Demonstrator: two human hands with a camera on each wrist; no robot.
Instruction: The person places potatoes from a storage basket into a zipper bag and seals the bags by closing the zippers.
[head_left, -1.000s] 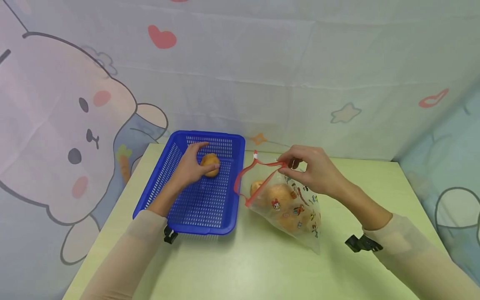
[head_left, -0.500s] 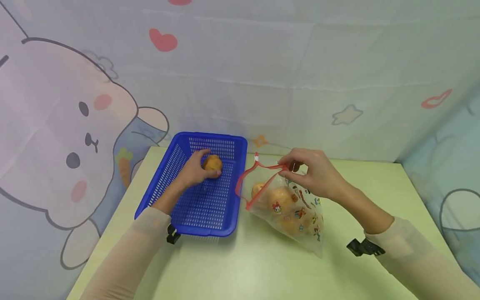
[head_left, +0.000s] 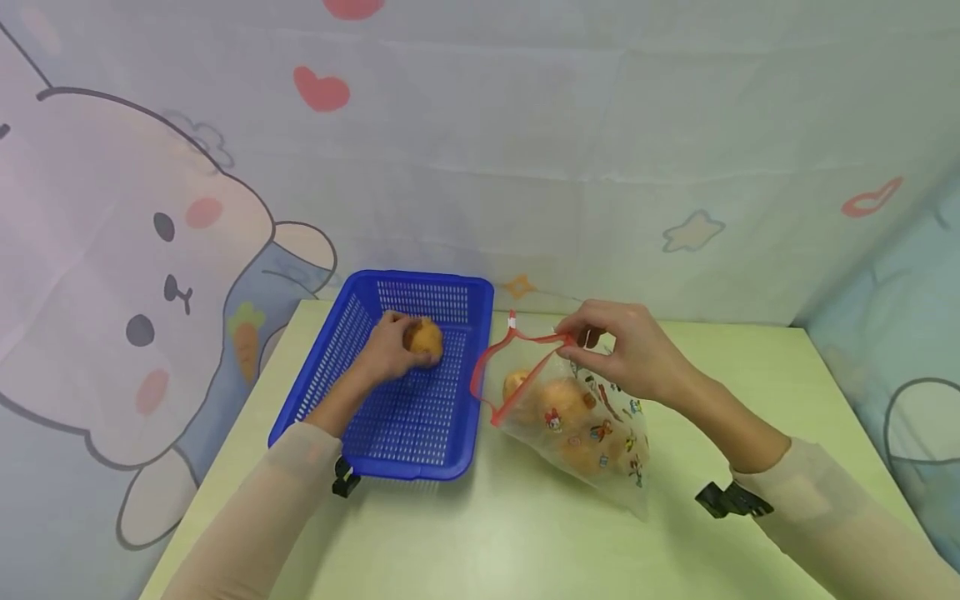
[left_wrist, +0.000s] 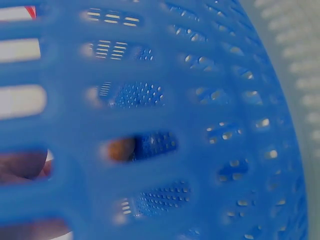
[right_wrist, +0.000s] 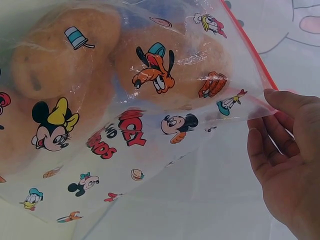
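In the head view my left hand (head_left: 386,350) reaches into the blue basket (head_left: 482,400) and grips a potato (head_left: 426,340), thumb on the near side, fingers on the far side. My right hand (head_left: 618,342) pinches the red-edged mouth of a clear zip bag (head_left: 630,467), printed with cartoon figures. The bag's mouth gapes toward the basket. Several potatoes (right_wrist: 65,50) lie inside the bag, seen through the plastic in the right wrist view. There the thumb and fingers hold the bag's corner. In the left wrist view the basket wall hides most of the hand.
The basket stands on a pale green table (head_left: 480,542), left of the bag. Behind the table hangs a printed cloth (head_left: 540,125). A black wrist camera mount (head_left: 345,477) sits just beside the basket's near left corner.
My left hand's fingers have closed round the potato in the basket, from spread around it to gripping. The right hand keeps its pinch on the bag's mouth.
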